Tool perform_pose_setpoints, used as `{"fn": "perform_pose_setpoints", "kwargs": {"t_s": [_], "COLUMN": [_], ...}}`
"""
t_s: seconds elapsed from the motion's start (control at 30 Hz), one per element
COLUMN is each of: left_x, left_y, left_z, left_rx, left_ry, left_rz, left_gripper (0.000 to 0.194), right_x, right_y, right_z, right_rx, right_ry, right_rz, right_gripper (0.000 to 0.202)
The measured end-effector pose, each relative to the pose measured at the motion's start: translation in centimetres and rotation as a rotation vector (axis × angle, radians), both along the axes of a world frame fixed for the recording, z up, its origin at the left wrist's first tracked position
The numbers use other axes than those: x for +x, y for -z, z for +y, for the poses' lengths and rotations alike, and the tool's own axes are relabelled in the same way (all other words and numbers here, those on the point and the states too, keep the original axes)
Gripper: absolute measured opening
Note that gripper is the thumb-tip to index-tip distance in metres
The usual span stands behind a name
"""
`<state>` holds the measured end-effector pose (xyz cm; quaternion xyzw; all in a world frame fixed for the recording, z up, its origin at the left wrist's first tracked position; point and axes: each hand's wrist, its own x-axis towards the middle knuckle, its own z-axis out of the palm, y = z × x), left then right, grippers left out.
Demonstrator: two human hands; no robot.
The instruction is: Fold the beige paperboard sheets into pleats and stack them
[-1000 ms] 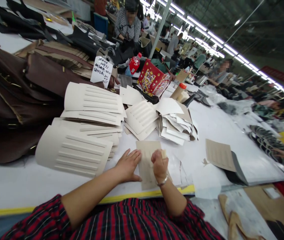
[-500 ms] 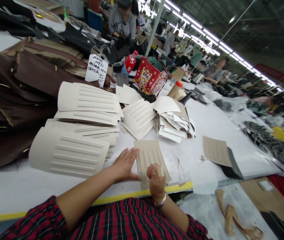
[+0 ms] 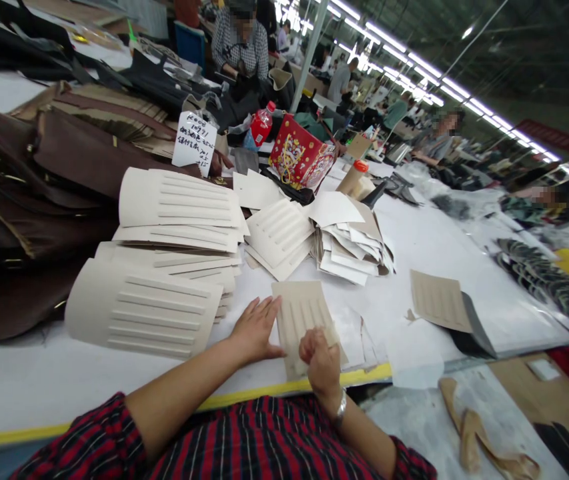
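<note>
A grey-beige cardboard panel (image 3: 301, 300) with raised parallel ridges lies flat near the front edge of the worktable. My left hand (image 3: 255, 333) rests at the panel's left edge, its fingers spread and stretched out. Over the panel's lower right part my right hand (image 3: 320, 357) is closed in a fist around a small pale block, now almost wholly hidden by the fingers. To the left stand fanned stacks of similar ridged panels (image 3: 159, 310). Beyond the panel lie more loose panels (image 3: 279, 233).
A heap of white and brown card pieces (image 3: 349, 250) sits ahead. Brown leather bags (image 3: 29, 220) crowd the left. On the right are another ridged panel (image 3: 439, 300) and a dark piece under it. A red box (image 3: 301, 153) and a bottle (image 3: 263, 123) stand farther back.
My right hand has turned and shifted slightly right over the panel, and the pale block it showed before is now mostly covered. My left hand stays spread at the panel's edge.
</note>
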<state>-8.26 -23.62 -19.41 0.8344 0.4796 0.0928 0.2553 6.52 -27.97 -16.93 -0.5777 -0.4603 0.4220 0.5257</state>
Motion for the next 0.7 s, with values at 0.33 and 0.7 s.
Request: {"fn": "perform_pose_setpoints", "kwargs": {"t_s": [0.33,0.7], "left_x": [-0.4,6.3], "left_y": [-0.9,-1.6], "left_z": [0.4,-1.2], "left_rx": [-0.004,0.17], "left_ry": [0.022,0.076], "left_rz": [0.039,0.048], "left_gripper": [0.074,0.067], "right_x": [-3.1,11.7], "right_y": [0.3,-5.0], "right_z": [4.5,-2.2], "right_rx": [0.101,-0.119], "right_ry": [0.021,-0.002], "right_rz": [-0.042,0.04], "right_gripper": [0.041,0.048]}}
